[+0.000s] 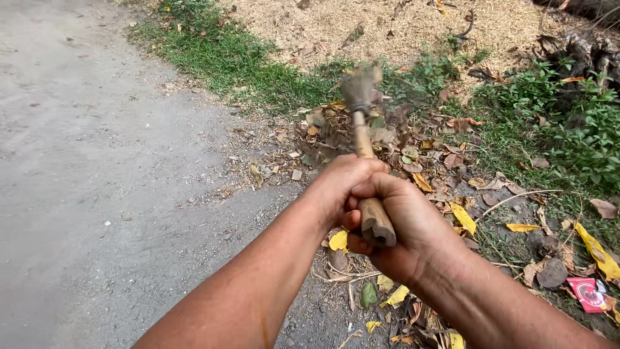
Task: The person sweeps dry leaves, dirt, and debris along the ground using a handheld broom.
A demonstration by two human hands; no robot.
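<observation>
Both hands grip one wooden handle (pixel 376 222) of a long tool, held out in front of me. My left hand (pixel 336 184) wraps the shaft further up. My right hand (pixel 413 226) closes around the butt end, nearest the camera. The shaft (pixel 362 139) runs away from me to a blurred tool head (pixel 360 84) above a heap of dry leaves (pixel 387 139). The head is too blurred to tell its kind.
A grey paved road (pixel 97 161) fills the left. Grass (pixel 226 58) and low green plants (pixel 575 129) border it. Yellow and brown fallen leaves (pixel 462 216) lie by my hands. A red wrapper (pixel 588 292) lies at the right edge. Pale sawdust-like ground (pixel 400 26) lies beyond.
</observation>
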